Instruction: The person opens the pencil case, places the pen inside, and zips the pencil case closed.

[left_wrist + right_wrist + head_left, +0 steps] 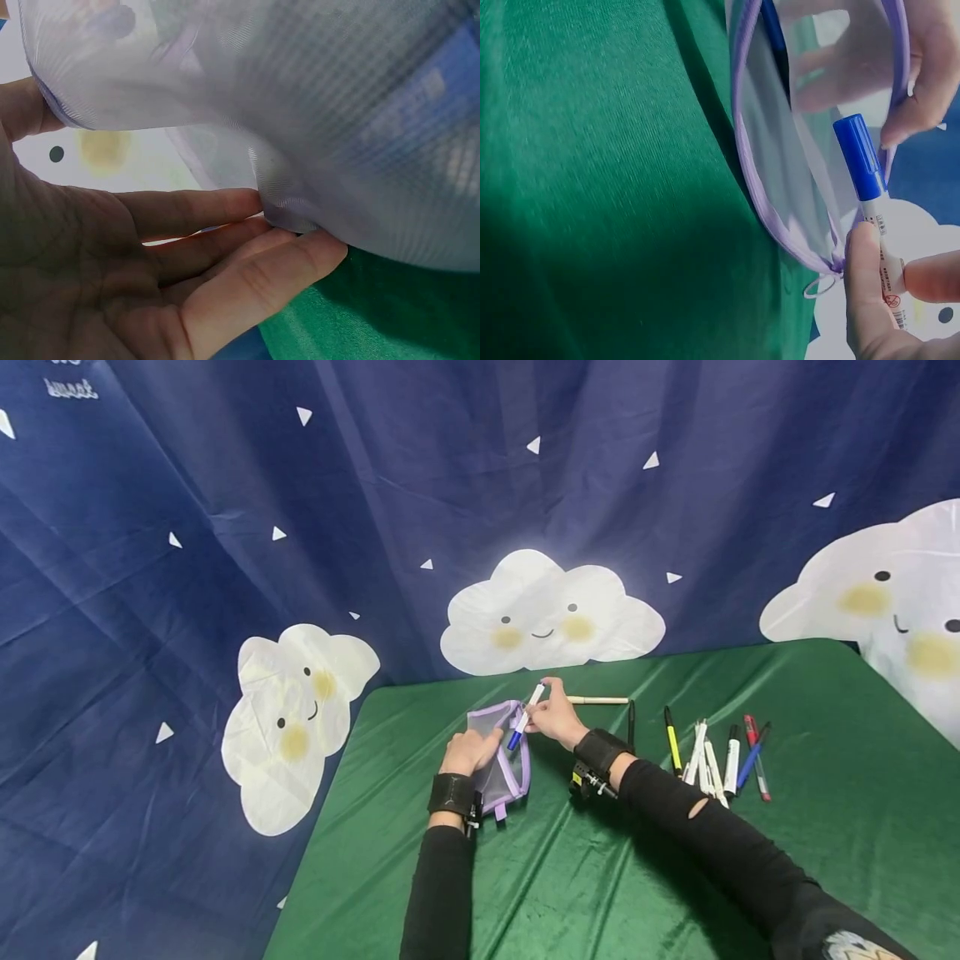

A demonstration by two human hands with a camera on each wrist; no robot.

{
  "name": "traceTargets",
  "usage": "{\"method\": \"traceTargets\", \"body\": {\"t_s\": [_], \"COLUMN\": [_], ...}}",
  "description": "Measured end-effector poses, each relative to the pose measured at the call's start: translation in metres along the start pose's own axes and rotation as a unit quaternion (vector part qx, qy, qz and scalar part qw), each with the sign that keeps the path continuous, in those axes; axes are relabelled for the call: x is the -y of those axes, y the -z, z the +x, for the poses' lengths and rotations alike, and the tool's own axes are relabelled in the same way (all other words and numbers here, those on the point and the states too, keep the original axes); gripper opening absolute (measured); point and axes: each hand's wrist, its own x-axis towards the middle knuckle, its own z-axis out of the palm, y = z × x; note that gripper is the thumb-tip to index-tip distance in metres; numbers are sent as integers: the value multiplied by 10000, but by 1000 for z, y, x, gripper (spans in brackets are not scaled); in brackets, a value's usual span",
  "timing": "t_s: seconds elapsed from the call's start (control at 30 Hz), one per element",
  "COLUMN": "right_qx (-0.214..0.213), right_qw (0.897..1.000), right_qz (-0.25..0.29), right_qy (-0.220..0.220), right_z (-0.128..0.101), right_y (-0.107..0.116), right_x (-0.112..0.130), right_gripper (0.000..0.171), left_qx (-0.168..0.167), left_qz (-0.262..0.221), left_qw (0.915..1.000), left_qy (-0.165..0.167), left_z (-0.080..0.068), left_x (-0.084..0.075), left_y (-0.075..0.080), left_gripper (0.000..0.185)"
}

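At the far left, up on the navy backdrop, pale lettering reads "sweet", with a cut-off word above it. On the green-covered desk, the left hand pinches the rim and side of a lilac-edged mesh pencil pouch, whose mouth gapes. A blue-and-dark pen-like thing shows inside.

Just right of that, the right hand grasps a white whiteboard-type marker between thumb and fingers, tilted at the pouch mouth, blue cap lowest. The step looks like slipping it in. I'd keep the left thumb spreading the rim, line the marker up with the pouch's length, and lead with the cap clear of the zip edge, where it could snag. The fingers should let go only once the barrel is well inside.

The marker's label has small print, a barcode and a round red symbol; I can't make out any brand.

Farther right lie a beige pen, a yellow pen, a cluster of white pens and a black-capped marker, their markings too small to read.
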Motion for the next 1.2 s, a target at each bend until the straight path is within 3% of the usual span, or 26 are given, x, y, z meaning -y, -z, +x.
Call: {"method": "traceTargets", "body": {"t_s": [0.3,0.83,1.07,1.2], "right_qx": [-57,311,148,288], "right_qw": [9997,9973,9974,9965], "right_qz": [-150,-169,-340,-514], "right_qy": [-196,-636,-617,-595], "right_z": [-2,-6,-5,-4], "right_y": [-12,-34,-43,-47], "right_x": [-8,-13,-15,-17], "right_gripper": [67,70,57,48], "left_qx": [139,192,80,58], "left_qz": [7,6,2,1], "left_qw": [9999,9998,10000,10000], "left_qy": [59,59,6,-21], "left_z": [3,3,3,4], "left_x": [2,1,2,2], "left_y": [-2,-1,0,0], "left_gripper": [74,74,75,75]}}
